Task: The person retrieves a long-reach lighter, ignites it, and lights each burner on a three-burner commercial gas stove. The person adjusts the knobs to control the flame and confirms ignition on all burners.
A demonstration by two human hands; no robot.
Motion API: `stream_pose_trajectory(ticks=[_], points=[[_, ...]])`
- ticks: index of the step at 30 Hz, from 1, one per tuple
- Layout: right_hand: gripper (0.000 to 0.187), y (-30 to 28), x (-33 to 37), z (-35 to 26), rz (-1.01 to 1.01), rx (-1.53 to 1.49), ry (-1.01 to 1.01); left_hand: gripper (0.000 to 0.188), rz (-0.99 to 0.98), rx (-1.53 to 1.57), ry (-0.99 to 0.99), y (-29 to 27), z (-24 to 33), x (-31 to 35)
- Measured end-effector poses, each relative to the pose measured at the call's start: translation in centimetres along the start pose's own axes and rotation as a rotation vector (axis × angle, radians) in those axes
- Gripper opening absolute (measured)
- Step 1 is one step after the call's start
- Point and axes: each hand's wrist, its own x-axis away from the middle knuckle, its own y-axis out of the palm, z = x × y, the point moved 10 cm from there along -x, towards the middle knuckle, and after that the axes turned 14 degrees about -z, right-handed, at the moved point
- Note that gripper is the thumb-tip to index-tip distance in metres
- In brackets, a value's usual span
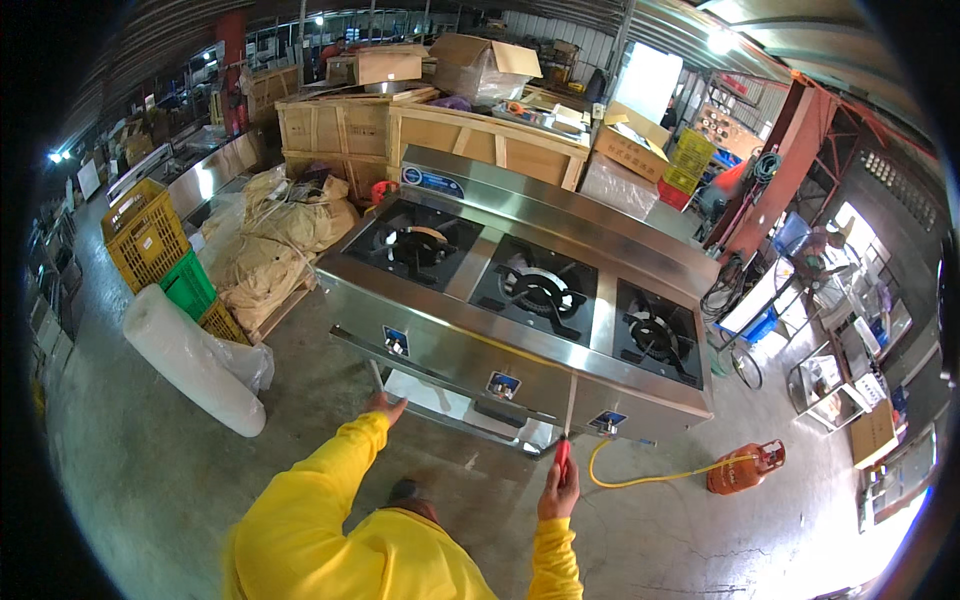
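A stainless steel gas stove (450,345) with three black burners stands in front of me. My right hand (560,490) is wrapped round the red handle of a long, thin tool (563,456), perhaps a screwdriver. Its metal shaft points up along the stove's front panel, left of the right-hand control knob (606,422). Below the left part of the front panel is my left hand (386,406), fingers bent, by a thin metal bar (376,375) and the pale lower tray (440,398). What its fingers grip is too small to make out.
A yellow hose (625,484) runs from the stove's right front to an orange gas cylinder (745,468) on the floor. At left lie a wrapped roll (190,360), plastic crates (147,235) and a covered pallet (265,245). Wooden crates (450,140) stand behind the stove.
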Motion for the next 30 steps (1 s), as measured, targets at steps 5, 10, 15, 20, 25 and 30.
stream_pose_trajectory(ticks=[5,10,15,20,25,30], points=[[0.042,14.2,-11.9,-10.5,-0.205,0.795,-0.247,0.091,0.314,-0.007,0.107,-8.3,7.4,-4.9],[0.036,27.2,-23.2,-10.0,-0.359,1.195,-0.080,0.072,0.081,-0.145,0.042,-9.7,9.7,-8.4],[0.033,32.4,-28.4,-9.5,-0.428,1.377,-0.035,0.069,-0.073,-0.068,0.007,-8.6,9.3,-11.2],[0.032,34.6,-30.3,-10.6,-0.501,1.498,-0.086,0.071,-0.107,-0.003,-0.065,-7.1,7.8,-14.9],[0.035,36.1,-30.7,-11.6,-0.569,1.572,-0.054,0.071,-0.151,-0.015,-0.033,-6.0,7.9,-17.3],[0.039,36.3,-30.5,-12.4,-0.588,1.574,-0.018,0.070,-0.247,0.048,-0.008,-6.2,8.4,-17.0]])
